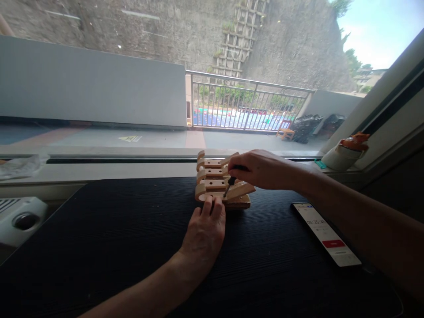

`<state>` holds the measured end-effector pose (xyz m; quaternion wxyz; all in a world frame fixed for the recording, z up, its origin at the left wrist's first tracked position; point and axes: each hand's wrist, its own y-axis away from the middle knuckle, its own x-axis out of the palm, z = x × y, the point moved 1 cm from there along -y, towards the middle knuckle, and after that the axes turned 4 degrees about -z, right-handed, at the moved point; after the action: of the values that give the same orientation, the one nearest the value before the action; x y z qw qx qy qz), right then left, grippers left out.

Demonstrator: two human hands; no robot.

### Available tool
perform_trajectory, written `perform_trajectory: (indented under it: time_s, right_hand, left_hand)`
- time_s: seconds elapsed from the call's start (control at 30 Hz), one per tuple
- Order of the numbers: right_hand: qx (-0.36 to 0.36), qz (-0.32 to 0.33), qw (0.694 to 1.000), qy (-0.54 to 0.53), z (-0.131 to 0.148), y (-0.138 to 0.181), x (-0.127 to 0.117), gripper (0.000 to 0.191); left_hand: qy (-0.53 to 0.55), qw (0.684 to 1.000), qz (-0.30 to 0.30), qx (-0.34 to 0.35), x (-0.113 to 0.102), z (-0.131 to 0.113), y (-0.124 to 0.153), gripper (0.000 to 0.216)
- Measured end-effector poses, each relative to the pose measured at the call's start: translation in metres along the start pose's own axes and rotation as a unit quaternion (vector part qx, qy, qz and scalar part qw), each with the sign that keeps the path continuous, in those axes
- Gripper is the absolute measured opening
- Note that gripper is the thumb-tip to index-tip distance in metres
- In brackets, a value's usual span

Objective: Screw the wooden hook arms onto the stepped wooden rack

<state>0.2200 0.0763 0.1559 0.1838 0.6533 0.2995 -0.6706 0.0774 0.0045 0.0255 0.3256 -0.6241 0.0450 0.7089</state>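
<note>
A wooden rack (209, 183) with several curved, hook-like pieces in a row stands at the far edge of the dark table. Dark round holes show in its slats. My right hand (253, 168) is closed around a screwdriver (231, 180) with a black handle, tilted so its tip meets the nearest slat. From the near side, my left hand (206, 227) presses its bent fingers against the front of that same piece. What lies under those fingertips is hidden.
A phone (326, 234) with a running timer lies on the black table (132, 229) under my right forearm. Behind the table runs a window sill (132, 170); a white pot (344, 154) sits at its right end. A white appliance (23, 221) stands at left.
</note>
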Motion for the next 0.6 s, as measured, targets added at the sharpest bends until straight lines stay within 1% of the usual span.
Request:
perform_trajectory:
  time_s: [0.23, 0.33, 0.47, 0.6]
  right_hand:
    - [0.031, -0.008, 0.999, -0.001, -0.0037, 0.0012, 0.0038, 0.035]
    - [0.023, -0.005, 1.0, -0.013, -0.0055, 0.0043, 0.0006, 0.033]
    - [-0.005, -0.003, 1.0, -0.023, -0.0045, 0.0054, -0.0045, 0.029]
    - [-0.011, -0.004, 1.0, -0.024, -0.0018, 0.002, -0.0024, 0.029]
  left_hand:
    - [0.0, 1.0, 0.001, -0.001, -0.0034, -0.0001, -0.0007, 0.044]
    - [-0.005, 1.0, -0.004, -0.002, -0.0017, 0.0003, -0.0005, 0.044]
    - [-0.005, 1.0, -0.002, 0.003, 0.0008, 0.0003, -0.0002, 0.045]
    - [-0.004, 1.0, 0.002, -0.002, -0.0001, -0.0004, 0.0001, 0.044]
